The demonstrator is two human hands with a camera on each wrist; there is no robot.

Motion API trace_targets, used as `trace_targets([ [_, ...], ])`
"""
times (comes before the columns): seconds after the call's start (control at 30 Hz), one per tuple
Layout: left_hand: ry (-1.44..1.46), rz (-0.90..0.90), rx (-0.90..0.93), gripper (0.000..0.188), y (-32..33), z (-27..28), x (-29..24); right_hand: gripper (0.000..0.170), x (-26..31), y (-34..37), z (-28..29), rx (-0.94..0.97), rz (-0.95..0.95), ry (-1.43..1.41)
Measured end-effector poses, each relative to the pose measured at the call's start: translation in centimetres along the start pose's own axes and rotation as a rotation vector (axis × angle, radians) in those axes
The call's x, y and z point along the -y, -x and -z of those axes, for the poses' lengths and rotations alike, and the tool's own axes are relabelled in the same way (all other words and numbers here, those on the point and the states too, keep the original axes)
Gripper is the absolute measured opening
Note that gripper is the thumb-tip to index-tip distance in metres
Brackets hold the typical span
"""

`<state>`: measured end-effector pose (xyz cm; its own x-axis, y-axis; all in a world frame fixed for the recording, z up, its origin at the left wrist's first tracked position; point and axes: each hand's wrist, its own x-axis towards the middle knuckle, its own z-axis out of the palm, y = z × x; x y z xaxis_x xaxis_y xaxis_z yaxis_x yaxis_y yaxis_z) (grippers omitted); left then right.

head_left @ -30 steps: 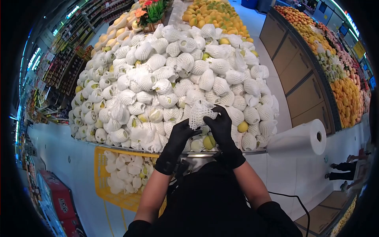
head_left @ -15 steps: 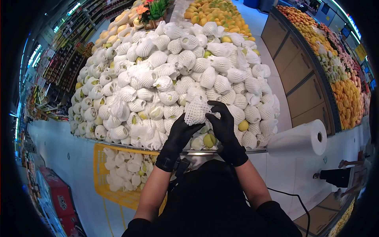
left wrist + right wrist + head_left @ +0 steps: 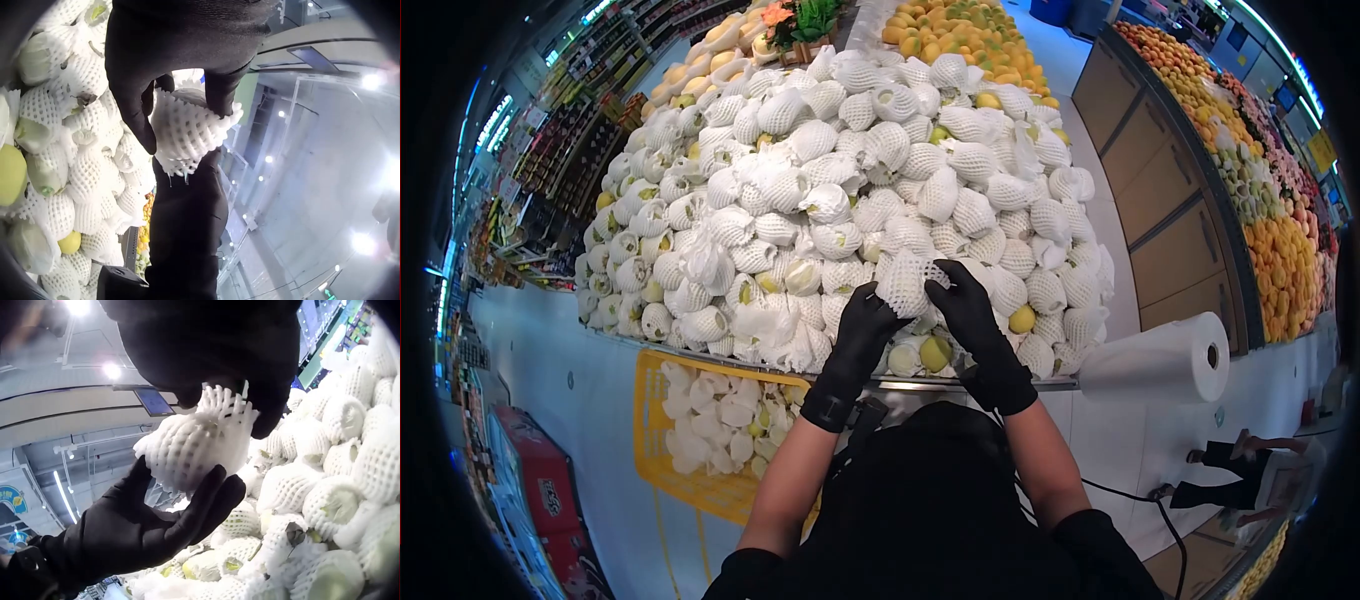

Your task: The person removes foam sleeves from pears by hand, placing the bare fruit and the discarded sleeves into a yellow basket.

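Note:
Both hands, in black gloves, hold one fruit in a white foam net sleeve (image 3: 903,284) over the front of a fruit heap. My left hand (image 3: 865,325) grips it from the left, its fingers curved round the sleeve (image 3: 190,134). At the other end, my right hand (image 3: 962,308) pinches the bunched, open edge of the net between thumb and fingers. In the right wrist view, the left hand (image 3: 147,528) cups the sleeve (image 3: 194,447) from below. The net hides the fruit's skin.
A big heap of net-sleeved fruit (image 3: 800,210) fills the stand; a bare yellow-green fruit (image 3: 935,353) lies at its front. A yellow crate (image 3: 646,415) with white foam nets stands front left. A plastic roll (image 3: 1150,360) sits at the right corner. A person (image 3: 1250,475) is farther right.
The right fingers have shifted from the top of the sleeve to its right end, where the net is now drawn out. The left hand keeps its hold. The view has tilted slightly.

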<state>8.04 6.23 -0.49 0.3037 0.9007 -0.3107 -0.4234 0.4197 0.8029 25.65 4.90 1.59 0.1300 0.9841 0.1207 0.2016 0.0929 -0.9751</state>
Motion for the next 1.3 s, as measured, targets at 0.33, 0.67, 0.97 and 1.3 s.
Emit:
trace_targets([
  [0.33, -0.383, -0.366, 0.014, 0.058, 0.2, -0.9, 0.6, 0.067, -0.6, 0.4, -1.7, 0.076, -0.084, -0.188],
  [0.67, -0.501, -0.429, -0.23, 0.042, 0.0, -0.5, 0.6, 0.052, -2.4, 0.1, -1.3, 0.152, -0.209, -0.585],
  [0.97, -0.093, -0.06, 0.041, 0.046, 0.2, -0.5, -1.9, 0.058, 0.3, -0.5, 0.5, 0.241, -0.097, -0.257],
  [1.3, -0.084, -0.185, 0.034, 0.031, -0.1, 0.1, -1.9, 0.052, 0.8, -1.1, 1.5, 0.233, -0.043, -0.415],
])
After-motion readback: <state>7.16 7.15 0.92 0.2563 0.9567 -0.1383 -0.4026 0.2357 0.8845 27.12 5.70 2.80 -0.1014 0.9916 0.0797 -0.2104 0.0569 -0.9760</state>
